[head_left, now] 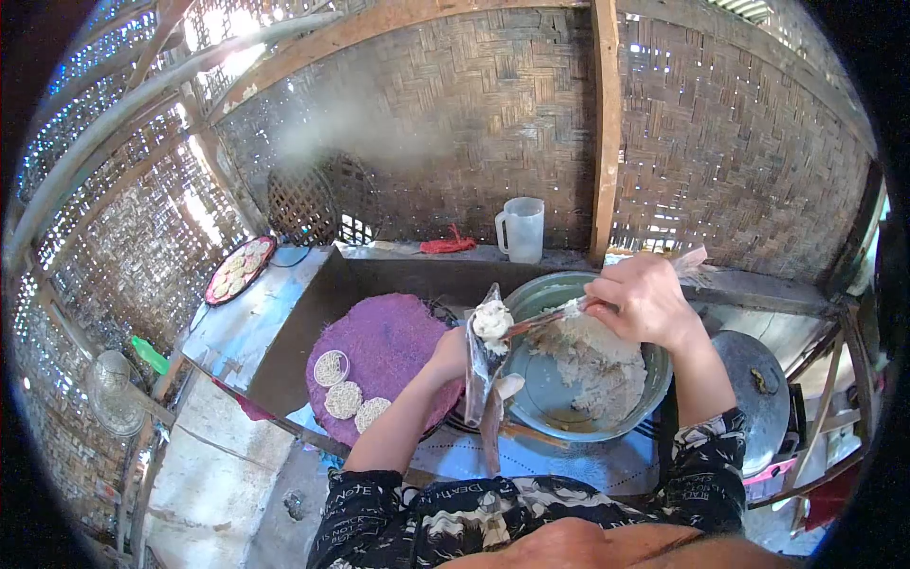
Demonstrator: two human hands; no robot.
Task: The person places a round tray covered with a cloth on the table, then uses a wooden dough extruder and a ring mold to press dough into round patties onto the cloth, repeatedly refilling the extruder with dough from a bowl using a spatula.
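Observation:
My left hand (451, 357) is closed around a wooden press (480, 387) whose upper end is filled with white dough (492, 322). My right hand (641, 299) grips a wooden spatula (567, 313), its tip touching or just beside that dough. Under my right hand is a large green-grey basin (540, 381) with a mass of pale dough (599, 375) heaped toward its right side. Left of my left hand lies a round purple cloth-like surface (384, 332). On it are two round, stringy dough discs (343, 400) and another inside a pale ring (331, 368).
A clear plastic jug (523, 230) and a red plastic bag (447, 244) stand on the back ledge. At the left, a round tray (239, 270) holds several pale discs. A dark pot lid (749, 379) is at the right. Woven bamboo walls (427, 133) close in the space.

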